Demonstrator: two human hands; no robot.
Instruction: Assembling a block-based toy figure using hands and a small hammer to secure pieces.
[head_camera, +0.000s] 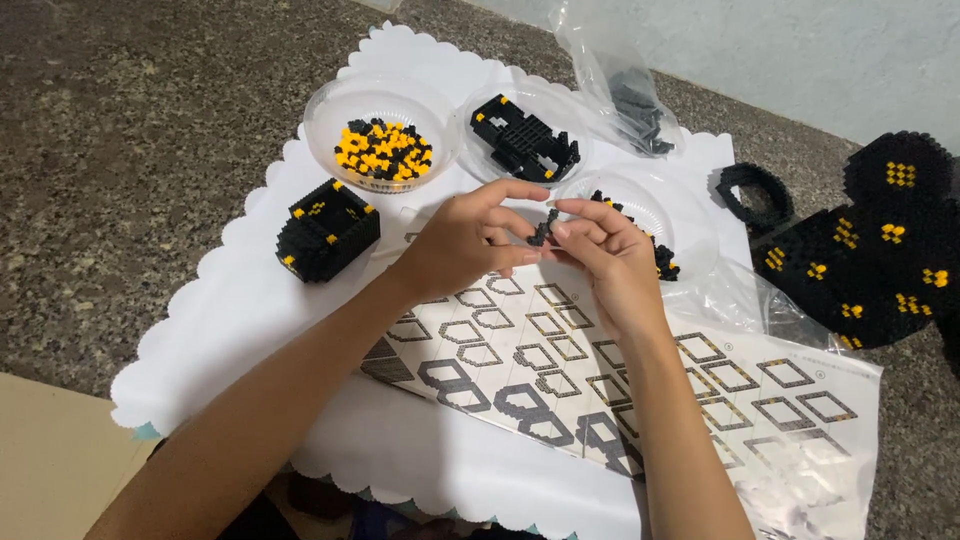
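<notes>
My left hand (462, 240) and my right hand (605, 250) meet above the centre of a white scalloped mat (230, 320). Both pinch a small black brick piece (542, 231) between their fingertips. Below the hands lies a printed instruction sheet (600, 380) with rows of outline diagrams. A black box-shaped brick build with yellow spots (327, 230) stands left of my left hand.
Three clear bowls sit at the back: one with yellow and black bricks (383, 151), one with a black build (523, 135), one partly hidden behind my right hand (655, 215). A plastic bag (630, 90) lies behind. Large black and yellow assemblies (870, 250) rest at the right on the stone floor.
</notes>
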